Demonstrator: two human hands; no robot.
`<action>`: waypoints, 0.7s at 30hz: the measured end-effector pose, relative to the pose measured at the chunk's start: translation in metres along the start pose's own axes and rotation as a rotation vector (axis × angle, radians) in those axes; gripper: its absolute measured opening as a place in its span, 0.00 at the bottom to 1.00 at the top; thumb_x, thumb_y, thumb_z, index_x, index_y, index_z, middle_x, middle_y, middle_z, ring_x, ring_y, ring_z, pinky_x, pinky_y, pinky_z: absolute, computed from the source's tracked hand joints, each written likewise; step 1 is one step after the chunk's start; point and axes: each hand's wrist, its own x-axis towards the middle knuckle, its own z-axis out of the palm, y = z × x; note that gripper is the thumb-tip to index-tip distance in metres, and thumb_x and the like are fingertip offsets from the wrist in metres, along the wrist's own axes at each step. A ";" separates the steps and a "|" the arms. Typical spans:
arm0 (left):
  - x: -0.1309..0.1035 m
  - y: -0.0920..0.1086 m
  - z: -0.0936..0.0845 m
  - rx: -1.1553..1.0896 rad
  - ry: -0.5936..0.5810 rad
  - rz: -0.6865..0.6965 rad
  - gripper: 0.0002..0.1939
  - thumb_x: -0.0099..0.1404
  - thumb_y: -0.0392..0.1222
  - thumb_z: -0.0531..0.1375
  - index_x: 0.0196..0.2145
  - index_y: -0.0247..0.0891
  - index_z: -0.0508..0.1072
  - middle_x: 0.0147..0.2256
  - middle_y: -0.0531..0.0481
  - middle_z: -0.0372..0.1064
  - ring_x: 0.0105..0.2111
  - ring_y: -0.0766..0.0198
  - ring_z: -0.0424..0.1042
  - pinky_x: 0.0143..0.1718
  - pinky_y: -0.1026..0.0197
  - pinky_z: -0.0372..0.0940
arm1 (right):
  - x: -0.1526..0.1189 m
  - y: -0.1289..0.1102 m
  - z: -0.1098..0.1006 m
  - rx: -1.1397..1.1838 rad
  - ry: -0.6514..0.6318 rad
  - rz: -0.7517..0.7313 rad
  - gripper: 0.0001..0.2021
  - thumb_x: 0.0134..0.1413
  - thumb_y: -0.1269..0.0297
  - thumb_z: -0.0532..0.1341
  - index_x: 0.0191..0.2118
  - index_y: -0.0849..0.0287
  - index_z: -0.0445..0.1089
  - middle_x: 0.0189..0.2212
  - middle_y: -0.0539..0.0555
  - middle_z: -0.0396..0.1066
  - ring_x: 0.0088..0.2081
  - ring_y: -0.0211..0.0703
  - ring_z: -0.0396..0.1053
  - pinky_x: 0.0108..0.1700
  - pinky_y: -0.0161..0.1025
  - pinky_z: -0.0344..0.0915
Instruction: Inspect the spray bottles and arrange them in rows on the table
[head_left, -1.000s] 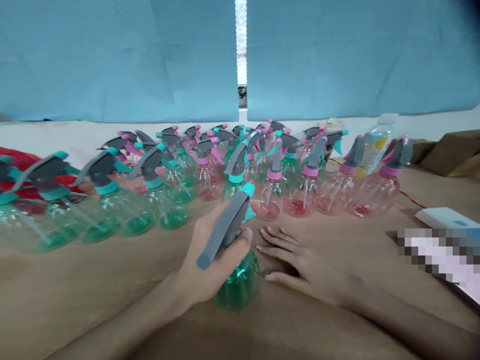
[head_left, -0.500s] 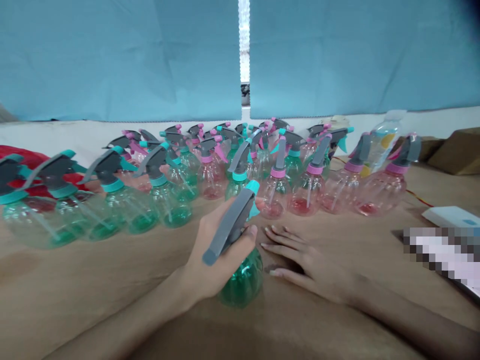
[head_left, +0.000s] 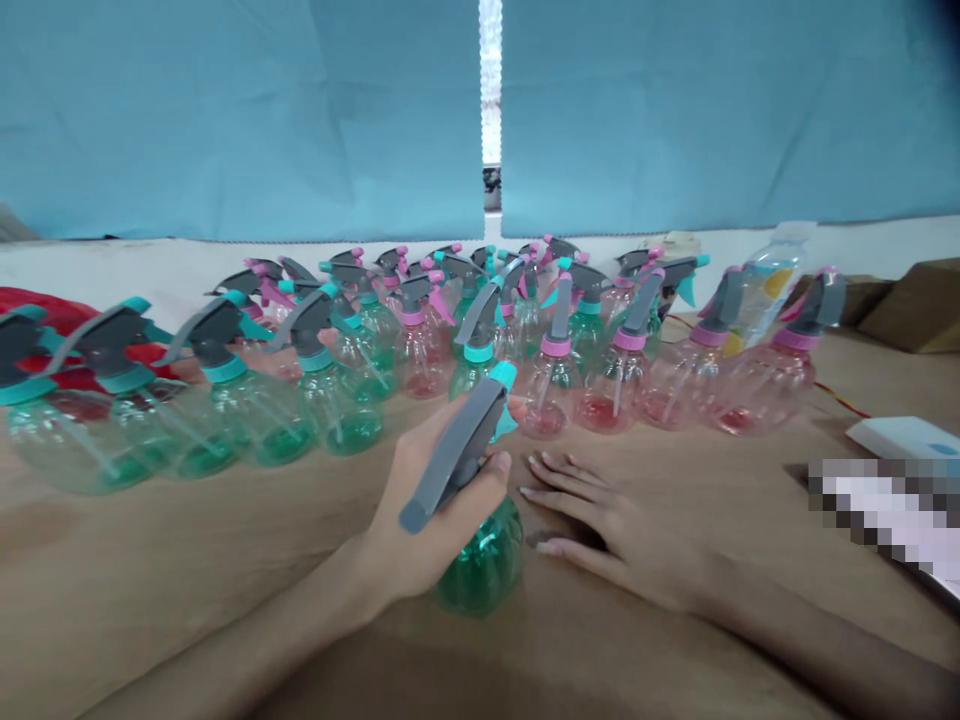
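My left hand point(head_left: 427, 510) is wrapped round the neck of a green spray bottle point(head_left: 484, 565), just under its grey trigger head with a turquoise nozzle. The bottle stands near the front of the table, its nozzle pointing away from me; the hand hides its collar. To the right of it, my right hand point(head_left: 630, 530) lies palm down on the tabletop with fingers spread, holding nothing. Its fingertips are close to the green bottle but apart from it. Just beyond both hands stand pink spray bottles point(head_left: 547, 400) and another green spray bottle point(head_left: 472, 375).
Several green spray bottles point(head_left: 352, 420) line the left, with more green and pink ones behind. A clear plastic bottle point(head_left: 772, 280), brown cardboard point(head_left: 915, 300), a white device point(head_left: 900, 437) and a blurred-out flat object point(head_left: 885, 520) are at right. Red material point(head_left: 45, 310) lies far left.
The held spray bottle's head has shifted very slightly left with my left hand. My right hand stays flat on the table, and the other bottles stand as before.
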 end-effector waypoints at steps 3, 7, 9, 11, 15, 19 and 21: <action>0.000 -0.001 0.000 -0.011 0.002 -0.006 0.02 0.61 0.42 0.54 0.30 0.43 0.63 0.27 0.54 0.68 0.29 0.60 0.71 0.30 0.59 0.65 | 0.000 0.000 0.000 -0.010 -0.002 -0.003 0.27 0.61 0.48 0.53 0.63 0.51 0.57 0.65 0.51 0.50 0.66 0.50 0.45 0.65 0.54 0.47; -0.001 -0.001 0.000 -0.032 -0.007 0.001 0.02 0.61 0.42 0.54 0.32 0.44 0.64 0.28 0.54 0.69 0.30 0.59 0.72 0.30 0.59 0.65 | 0.000 0.000 0.002 -0.020 0.015 -0.015 0.26 0.62 0.48 0.53 0.63 0.51 0.57 0.65 0.52 0.50 0.66 0.50 0.45 0.65 0.55 0.47; -0.001 -0.001 0.000 -0.027 -0.003 -0.001 0.02 0.62 0.42 0.54 0.33 0.44 0.64 0.29 0.53 0.69 0.30 0.59 0.72 0.30 0.59 0.65 | 0.000 0.000 0.003 -0.010 0.027 -0.025 0.26 0.62 0.49 0.53 0.63 0.50 0.56 0.65 0.51 0.49 0.66 0.50 0.45 0.65 0.55 0.46; -0.001 -0.001 0.000 -0.026 -0.002 -0.004 0.03 0.61 0.41 0.54 0.35 0.44 0.65 0.30 0.53 0.70 0.31 0.59 0.72 0.30 0.59 0.65 | 0.000 0.001 0.004 -0.015 0.024 -0.031 0.26 0.62 0.49 0.53 0.63 0.50 0.56 0.66 0.51 0.49 0.66 0.49 0.45 0.65 0.55 0.46; 0.000 -0.001 0.000 -0.051 -0.022 -0.013 0.12 0.60 0.39 0.55 0.42 0.45 0.67 0.30 0.55 0.69 0.32 0.59 0.71 0.31 0.59 0.65 | 0.001 0.002 0.004 -0.019 0.011 -0.027 0.27 0.62 0.48 0.52 0.63 0.51 0.57 0.66 0.51 0.48 0.66 0.49 0.44 0.65 0.54 0.46; 0.000 -0.001 -0.001 -0.054 -0.011 -0.017 0.14 0.59 0.37 0.54 0.43 0.45 0.69 0.30 0.55 0.68 0.29 0.60 0.70 0.30 0.60 0.64 | 0.001 0.003 0.004 -0.031 -0.004 -0.020 0.27 0.62 0.47 0.52 0.63 0.51 0.57 0.66 0.51 0.48 0.66 0.48 0.44 0.65 0.55 0.45; -0.001 0.000 -0.002 -0.068 -0.009 -0.009 0.13 0.58 0.38 0.54 0.42 0.44 0.70 0.28 0.55 0.67 0.27 0.61 0.69 0.28 0.60 0.63 | 0.001 0.003 0.004 -0.031 -0.002 -0.020 0.27 0.62 0.47 0.52 0.63 0.51 0.57 0.66 0.51 0.48 0.66 0.48 0.44 0.65 0.55 0.46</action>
